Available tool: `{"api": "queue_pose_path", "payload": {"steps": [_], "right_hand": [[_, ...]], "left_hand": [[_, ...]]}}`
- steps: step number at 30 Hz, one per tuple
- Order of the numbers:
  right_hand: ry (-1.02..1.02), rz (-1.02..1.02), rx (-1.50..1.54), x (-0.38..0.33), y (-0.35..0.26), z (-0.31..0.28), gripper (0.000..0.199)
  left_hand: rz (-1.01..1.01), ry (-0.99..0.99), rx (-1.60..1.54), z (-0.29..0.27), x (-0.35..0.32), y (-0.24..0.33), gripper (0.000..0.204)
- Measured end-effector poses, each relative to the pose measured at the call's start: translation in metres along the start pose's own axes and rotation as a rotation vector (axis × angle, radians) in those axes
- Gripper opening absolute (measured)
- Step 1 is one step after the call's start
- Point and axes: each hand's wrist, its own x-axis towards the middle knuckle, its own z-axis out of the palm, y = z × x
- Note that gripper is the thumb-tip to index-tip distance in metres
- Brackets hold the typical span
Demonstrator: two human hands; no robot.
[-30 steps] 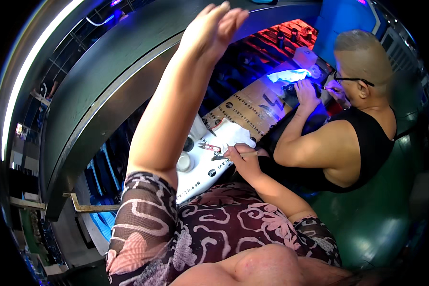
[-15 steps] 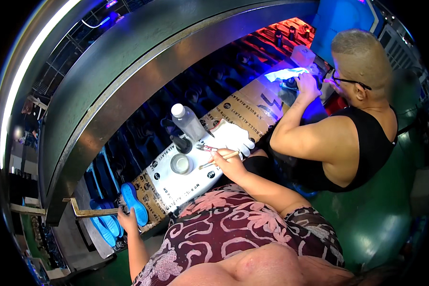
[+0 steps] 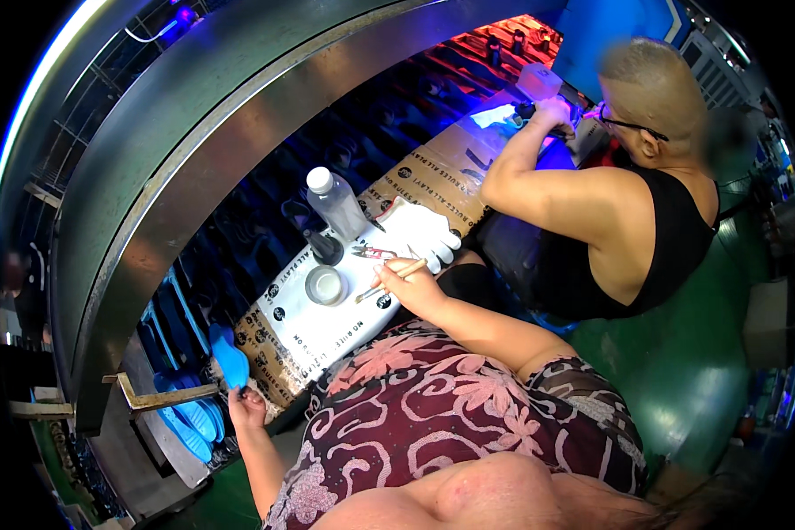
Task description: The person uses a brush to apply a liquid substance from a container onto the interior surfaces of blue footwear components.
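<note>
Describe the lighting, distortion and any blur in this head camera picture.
Head view: strong fisheye, so the grey metal arch bends and the corners go black; blue-violet light glows at the far end by the co-worker's hands, with red light behind; the white glove and the clear bottle look bright and sharp; the co-worker's face is blurred; the right hand is in focus.

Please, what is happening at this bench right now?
The person's right hand holds a thin stick over the board, beside a small jar and a clear bottle. The left hand grips a blue sole low at the bench's left end. A co-worker works farther along.
</note>
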Motion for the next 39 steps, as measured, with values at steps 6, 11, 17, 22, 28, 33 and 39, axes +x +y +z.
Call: {"api": "queue_pose_path", "payload": {"steps": [6, 11, 17, 22, 28, 33, 39], "right_hand": [[0.027, 0.069, 0.038, -0.003, -0.003, -0.002, 0.033], [-0.012, 0.012, -0.048, 0.002, -0.032, -0.005, 0.033], [-0.041, -0.042, -0.001, -0.002, -0.033, -0.016, 0.035], [-0.060, 0.131, 0.075, -0.002, -0.034, -0.024, 0.025], [-0.046, -0.206, -0.073, -0.004, -0.074, -0.016, 0.028], [-0.137, -0.493, -0.256, 0.008, -0.076, -0.004, 0.025], [-0.251, -0.505, -0.375, 0.010, -0.077, 0.013, 0.024]], "left_hand": [[0.506, -0.246, 0.290, 0.091, -0.056, -0.033, 0.017], [0.531, -0.200, 0.738, 0.100, -0.065, -0.064, 0.065], [0.659, -0.327, 0.810, 0.166, -0.080, -0.100, 0.049], [0.813, -0.345, 1.067, 0.216, -0.082, -0.106, 0.026], [0.877, -0.379, 1.036, 0.231, -0.090, -0.114, 0.036], [0.733, -0.399, 1.065, 0.246, -0.102, -0.111, 0.038], [0.935, -0.426, 1.043, 0.236, -0.092, -0.113, 0.046]]}}
